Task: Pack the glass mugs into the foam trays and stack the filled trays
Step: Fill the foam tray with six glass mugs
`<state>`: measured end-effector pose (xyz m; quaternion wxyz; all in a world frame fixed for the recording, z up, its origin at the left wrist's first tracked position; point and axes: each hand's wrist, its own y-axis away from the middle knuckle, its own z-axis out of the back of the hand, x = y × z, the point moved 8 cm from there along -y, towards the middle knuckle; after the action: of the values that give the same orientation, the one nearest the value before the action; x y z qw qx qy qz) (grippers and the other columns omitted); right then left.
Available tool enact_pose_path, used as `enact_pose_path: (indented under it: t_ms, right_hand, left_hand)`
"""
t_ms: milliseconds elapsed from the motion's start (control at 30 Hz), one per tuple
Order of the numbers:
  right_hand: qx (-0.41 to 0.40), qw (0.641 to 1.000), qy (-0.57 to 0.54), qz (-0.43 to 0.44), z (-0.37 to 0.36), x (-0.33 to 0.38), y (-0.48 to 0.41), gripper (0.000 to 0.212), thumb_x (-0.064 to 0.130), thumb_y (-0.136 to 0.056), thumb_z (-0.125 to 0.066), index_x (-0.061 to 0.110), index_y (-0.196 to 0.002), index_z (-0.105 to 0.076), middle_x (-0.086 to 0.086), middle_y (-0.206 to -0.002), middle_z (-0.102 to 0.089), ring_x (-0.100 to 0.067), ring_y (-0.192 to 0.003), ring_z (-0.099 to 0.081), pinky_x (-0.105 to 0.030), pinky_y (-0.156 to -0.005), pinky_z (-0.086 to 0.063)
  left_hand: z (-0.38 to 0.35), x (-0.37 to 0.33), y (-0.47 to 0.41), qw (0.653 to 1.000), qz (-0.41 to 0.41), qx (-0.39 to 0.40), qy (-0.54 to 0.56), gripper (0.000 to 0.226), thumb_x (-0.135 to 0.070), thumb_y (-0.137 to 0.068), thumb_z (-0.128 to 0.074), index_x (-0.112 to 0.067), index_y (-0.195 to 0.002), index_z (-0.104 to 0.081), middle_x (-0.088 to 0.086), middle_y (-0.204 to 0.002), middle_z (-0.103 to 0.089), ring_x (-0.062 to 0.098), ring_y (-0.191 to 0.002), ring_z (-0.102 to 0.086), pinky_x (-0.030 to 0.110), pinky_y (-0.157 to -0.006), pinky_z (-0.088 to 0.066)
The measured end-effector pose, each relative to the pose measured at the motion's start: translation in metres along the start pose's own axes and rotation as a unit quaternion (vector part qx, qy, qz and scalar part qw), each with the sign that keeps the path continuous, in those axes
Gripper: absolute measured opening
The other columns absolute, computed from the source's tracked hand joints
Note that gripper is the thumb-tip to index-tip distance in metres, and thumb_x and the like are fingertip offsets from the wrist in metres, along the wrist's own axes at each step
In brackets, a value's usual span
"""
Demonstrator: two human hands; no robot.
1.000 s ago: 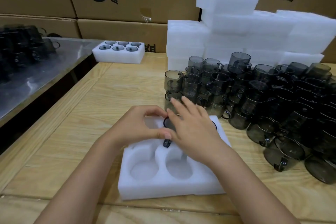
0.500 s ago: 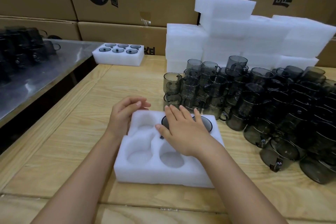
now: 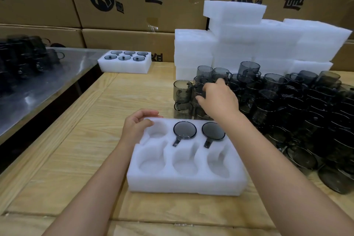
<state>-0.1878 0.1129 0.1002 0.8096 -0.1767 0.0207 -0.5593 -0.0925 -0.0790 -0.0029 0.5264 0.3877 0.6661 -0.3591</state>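
Fingers [image 3: 220, 83] of the right hand [image 3: 218, 99] curl round a smoky grey glass mug [image 3: 201, 88] at the near-left edge of the dark mug pile [image 3: 297, 105]. Those of the left hand [image 3: 137, 126], loosely bent, rest on the far-left corner of the white six-pocket foam tray [image 3: 183, 184]. Just right of them, two packed mugs [image 3: 184, 130] fill its far pockets.

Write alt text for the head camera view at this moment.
A person's right hand reaches into a pile of smoky glass mugs while the left hand rests on the far-left corner of a six-pocket foam tray holding two mugs in its far row. A filled tray and stacked foam trays sit behind.
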Motion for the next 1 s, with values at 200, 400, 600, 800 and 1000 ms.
enact_pose_path:
  t_ms: [200, 400, 600, 800, 1000]
  right_hand:
    - [0.024, 0.999, -0.021, 0.011, -0.011, 0.002, -0.008, 0.022, 0.025, -0.095, -0.052, 0.011, -0.105, -0.065, -0.014, -0.105, -0.064, -0.035, -0.095, -0.06, -0.038, -0.078, -0.049]
    - [-0.012, 0.979, -0.201, -0.012, 0.013, -0.017, 0.017, 0.012, 0.023, -0.089, -0.059, 0.019, -0.086, -0.069, -0.006, -0.077, -0.069, -0.026, -0.084, -0.064, -0.037, -0.081, -0.052]
    - [-0.046, 0.949, -0.311, 0.041, 0.026, 0.012, 0.053, 0.025, 0.049, -0.079, -0.064, 0.027, -0.067, -0.062, 0.01, -0.056, -0.06, -0.001, -0.062, -0.056, -0.008, -0.054, -0.037]
    - [-0.006, 0.931, -0.349, 0.106, -0.001, 0.045, 0.065, 0.024, 0.04, -0.082, -0.067, 0.017, -0.076, -0.063, 0.01, -0.056, -0.053, 0.002, -0.059, -0.049, -0.012, -0.058, -0.037]
    - [0.015, 0.929, -0.36, 0.08, -0.011, 0.048, 0.057, 0.042, 0.065, -0.068, -0.061, 0.025, -0.08, -0.054, 0.009, -0.065, -0.058, 0.001, -0.064, -0.051, -0.013, -0.057, -0.037]
  left_hand:
    - [-0.002, -0.001, 0.001, 1.0, -0.005, 0.013, 0.009, 0.03, 0.019, -0.082, -0.046, -0.004, -0.087, -0.065, 0.003, -0.075, -0.072, 0.015, -0.066, -0.066, 0.023, -0.059, -0.055]
    - [-0.004, -0.002, 0.001, 0.999, -0.014, 0.032, 0.013, 0.025, 0.016, -0.084, -0.048, -0.002, -0.09, -0.064, 0.002, -0.076, -0.072, 0.015, -0.064, -0.066, 0.024, -0.059, -0.055]
    - [-0.004, -0.001, 0.0, 0.997, -0.025, 0.046, 0.049, 0.021, -0.02, -0.085, -0.063, -0.008, -0.102, -0.067, 0.01, -0.094, -0.073, 0.02, -0.084, -0.068, 0.029, -0.069, -0.056]
    - [-0.002, -0.006, 0.001, 0.992, -0.05, 0.073, 0.093, 0.033, -0.03, -0.085, -0.061, -0.002, -0.101, -0.068, 0.015, -0.104, -0.067, 0.028, -0.091, -0.065, 0.036, -0.077, -0.053]
    - [0.0, -0.017, 0.003, 0.986, -0.047, 0.134, 0.093, 0.03, -0.04, -0.056, -0.088, -0.018, -0.072, -0.074, 0.001, -0.092, -0.072, 0.022, -0.089, -0.065, 0.034, -0.078, -0.052]
